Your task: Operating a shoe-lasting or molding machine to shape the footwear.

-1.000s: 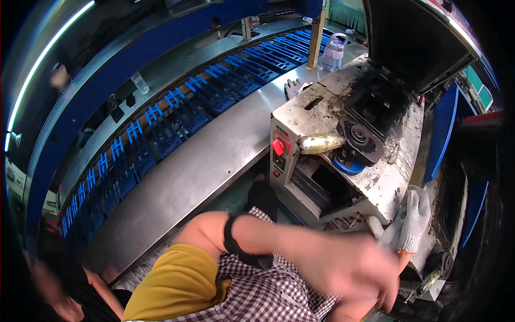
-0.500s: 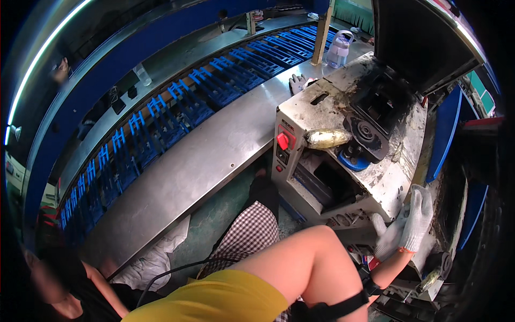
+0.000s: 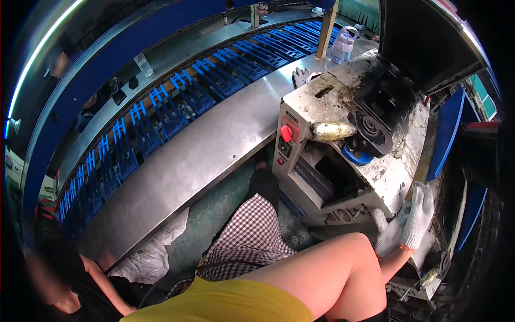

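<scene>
My right hand (image 3: 419,212), in a white knitted glove with an orange cuff edge, is raised beside the front right corner of a stained white machine (image 3: 394,177). Its fingers stretch upward, and I make out nothing held in them. Against it lies a second white glove shape (image 3: 389,233). Whether my left hand is inside that glove I cannot tell. My bare left arm (image 3: 327,268), below a yellow sleeve (image 3: 225,303), bends at the elbow in front, covering part of the right forearm. A wrapped, yellowish pad (image 3: 332,131) sits on the machine next to a black round part (image 3: 370,126).
A metal bench (image 3: 214,145) runs along a conveyor with blue slats (image 3: 177,91). A dark raised lid (image 3: 429,43), a bottle (image 3: 341,47) and a grey glove (image 3: 300,77) are at the back. A red switch (image 3: 286,133) faces the bench. Another person (image 3: 59,273) is at lower left.
My left arm has shifted right and slightly down, covering more of the right forearm. The black strap seen before is mostly out of view. The gloves stay nearly in place.
</scene>
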A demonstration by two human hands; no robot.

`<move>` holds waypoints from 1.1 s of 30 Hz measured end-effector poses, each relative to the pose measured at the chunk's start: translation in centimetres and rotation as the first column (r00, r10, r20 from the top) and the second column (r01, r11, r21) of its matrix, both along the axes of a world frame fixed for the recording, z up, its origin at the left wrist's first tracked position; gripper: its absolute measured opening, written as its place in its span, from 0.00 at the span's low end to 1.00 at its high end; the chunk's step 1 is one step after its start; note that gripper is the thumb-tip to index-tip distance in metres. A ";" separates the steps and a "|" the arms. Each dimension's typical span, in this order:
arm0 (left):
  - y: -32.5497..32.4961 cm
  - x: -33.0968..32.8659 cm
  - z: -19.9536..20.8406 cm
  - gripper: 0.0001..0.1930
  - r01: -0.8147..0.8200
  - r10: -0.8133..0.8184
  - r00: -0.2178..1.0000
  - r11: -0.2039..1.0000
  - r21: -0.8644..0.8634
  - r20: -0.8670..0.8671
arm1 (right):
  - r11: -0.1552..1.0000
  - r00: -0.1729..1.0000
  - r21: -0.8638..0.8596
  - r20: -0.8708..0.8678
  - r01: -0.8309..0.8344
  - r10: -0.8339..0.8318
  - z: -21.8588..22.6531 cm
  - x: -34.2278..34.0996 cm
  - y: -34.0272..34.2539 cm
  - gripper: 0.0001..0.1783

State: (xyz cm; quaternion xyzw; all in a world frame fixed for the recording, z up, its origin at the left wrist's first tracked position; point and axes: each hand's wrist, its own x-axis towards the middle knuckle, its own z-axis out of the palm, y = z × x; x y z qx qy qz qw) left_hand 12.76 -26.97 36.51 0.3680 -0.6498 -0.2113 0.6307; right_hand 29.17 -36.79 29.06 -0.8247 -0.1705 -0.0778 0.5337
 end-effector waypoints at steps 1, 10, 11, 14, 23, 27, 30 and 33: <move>0.1 0.0 0.0 0.12 -0.002 0.002 1.000 1.000 0.002 0.001 | 1.000 1.000 -0.001 -0.005 -0.003 0.003 0.1 0.0 0.2 0.10; -0.1 0.0 0.1 0.13 0.006 -0.006 1.000 1.000 0.016 -0.002 | 1.000 0.997 -0.008 -0.071 0.012 -0.012 0.3 -0.2 0.2 0.11; -0.2 -0.1 0.1 0.13 0.012 -0.012 1.000 1.000 0.016 -0.004 | 1.000 0.998 -0.004 -0.061 0.014 -0.014 -0.1 0.1 0.1 0.11; -0.3 0.1 0.2 0.13 0.019 -0.019 1.000 1.000 0.021 -0.002 | 1.000 1.000 0.007 -0.021 -0.013 0.013 0.0 0.0 0.3 0.11; -0.4 0.5 0.1 0.14 0.029 -0.029 1.000 0.998 0.058 -0.009 | 0.999 0.996 0.043 -0.088 -0.010 0.014 -0.2 0.2 0.3 0.10; -0.2 0.4 0.2 0.14 0.042 -0.042 0.999 0.996 0.084 -0.007 | 1.000 0.999 -0.005 -0.035 0.005 -0.005 -0.6 0.4 -0.4 0.09; -0.2 0.8 0.3 0.14 0.051 -0.052 0.999 0.993 0.104 -0.002 | 0.997 0.991 0.078 -0.137 0.015 -0.004 -0.3 0.0 0.0 0.11; -0.1 0.9 0.5 0.15 0.050 -0.051 0.999 0.990 0.129 0.001 | 0.999 0.999 0.012 -0.012 -0.045 0.046 -0.1 0.2 0.1 0.10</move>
